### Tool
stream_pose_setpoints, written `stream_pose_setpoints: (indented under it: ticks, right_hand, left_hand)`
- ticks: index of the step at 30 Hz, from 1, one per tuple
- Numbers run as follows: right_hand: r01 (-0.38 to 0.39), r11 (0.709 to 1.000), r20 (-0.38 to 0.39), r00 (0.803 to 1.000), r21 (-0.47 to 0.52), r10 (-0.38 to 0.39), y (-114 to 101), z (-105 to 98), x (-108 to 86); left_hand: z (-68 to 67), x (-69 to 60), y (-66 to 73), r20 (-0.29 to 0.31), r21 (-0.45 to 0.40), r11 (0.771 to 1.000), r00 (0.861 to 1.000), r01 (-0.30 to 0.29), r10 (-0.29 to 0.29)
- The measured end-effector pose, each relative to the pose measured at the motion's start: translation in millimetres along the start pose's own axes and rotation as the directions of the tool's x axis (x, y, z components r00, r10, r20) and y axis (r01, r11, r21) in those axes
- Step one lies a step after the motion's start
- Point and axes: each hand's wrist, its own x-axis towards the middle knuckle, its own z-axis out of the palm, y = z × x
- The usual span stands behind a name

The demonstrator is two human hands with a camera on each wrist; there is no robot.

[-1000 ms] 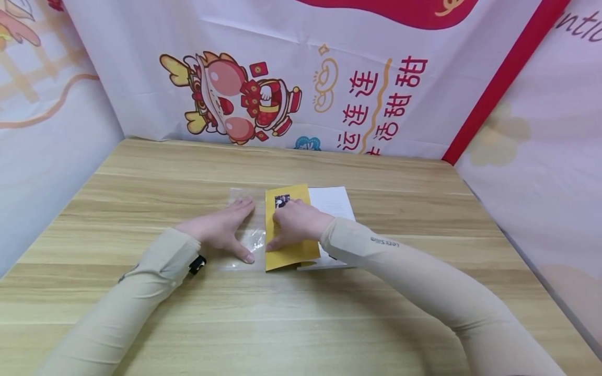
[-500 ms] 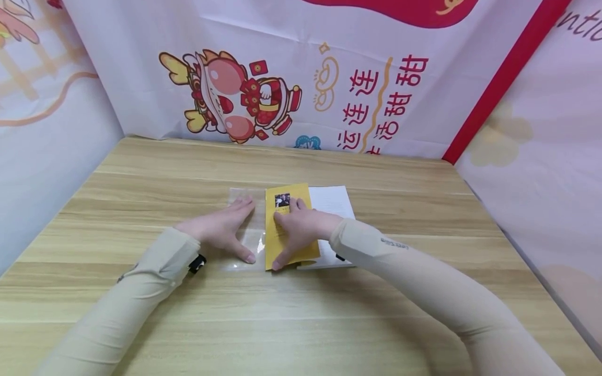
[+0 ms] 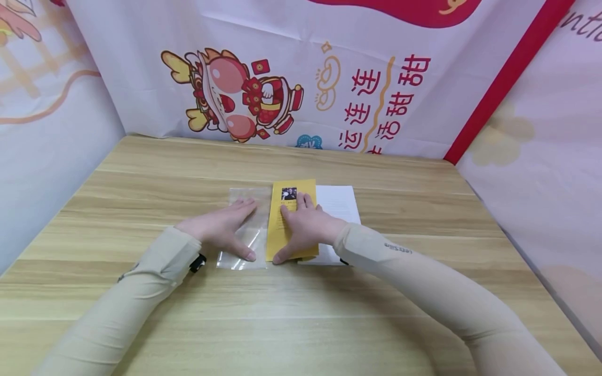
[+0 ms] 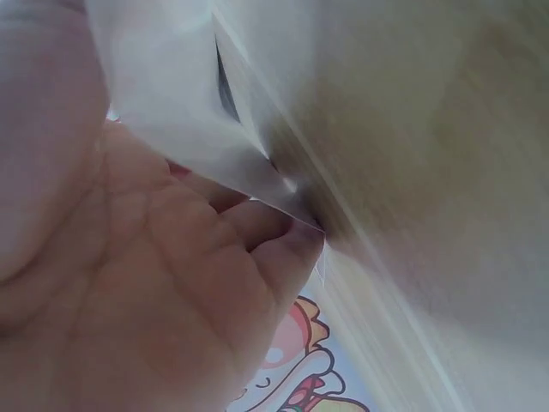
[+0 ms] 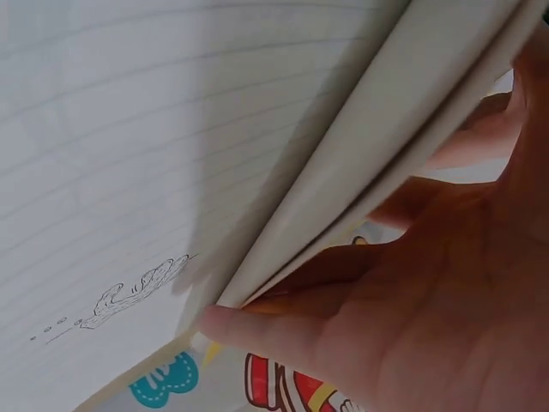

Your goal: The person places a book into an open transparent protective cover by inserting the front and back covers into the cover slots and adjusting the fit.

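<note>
A notebook lies opened out on the table, its yellow cover [image 3: 277, 237] turned to the left, with a small photo and print on it. White pages [image 3: 336, 203] show to the right; the right wrist view has a lined page [image 5: 111, 154] with a small line drawing. My right hand [image 3: 308, 224] presses on the yellow cover, fingers and thumb spread. On the left, my left hand [image 3: 226, 227] rests on a clear plastic sheet [image 3: 256, 237], thumb and fingers apart. The sheet's edge runs beside the yellow cover. Whether it joins the notebook I cannot tell.
The wood-grain table [image 3: 263, 324] extends around the notebook on all sides. A printed cloth [image 3: 291, 31] hangs along its back edge, and pale cloths hang at the left and right sides.
My right hand's fingers have spread from a more bent pose. The yellow cover and the pages have shifted slightly right, and more of the clear sheet shows. The left hand has stayed put.
</note>
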Motion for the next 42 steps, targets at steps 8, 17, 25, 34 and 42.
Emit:
stream_pose_setpoints:
  ticks: [8,17,25,34,42]
  right_hand:
    - [0.013,1.0,-0.056,0.998,-0.013,-0.014,-0.9,1.3,1.0]
    - [0.067,0.994,-0.031,0.997,-0.087,-0.07,-3.1,-1.9,-2.1]
    - [0.106,0.991,0.004,0.994,-0.085,-0.106,-0.2,-3.9,-5.4]
    - [0.137,0.987,0.016,0.991,-0.082,-0.136,-2.0,-3.7,-5.7]
    - [0.159,0.984,0.025,0.987,-0.075,-0.158,3.2,-1.6,-6.0]
  left_hand:
    - [-0.9,0.3,2.3,0.015,0.043,0.998,0.999,0.037,-0.038]
    - [2.2,1.9,3.5,0.018,0.077,0.997,1.0,0.019,-0.02]
    - [2.5,4.1,4.1,0.022,0.085,0.996,1.0,0.016,-0.018]
    - [3.6,4.5,2.8,0.014,0.064,0.998,1.0,0.011,-0.011]
    - [4.0,3.9,3.9,0.011,0.059,0.998,1.0,0.007,-0.008]
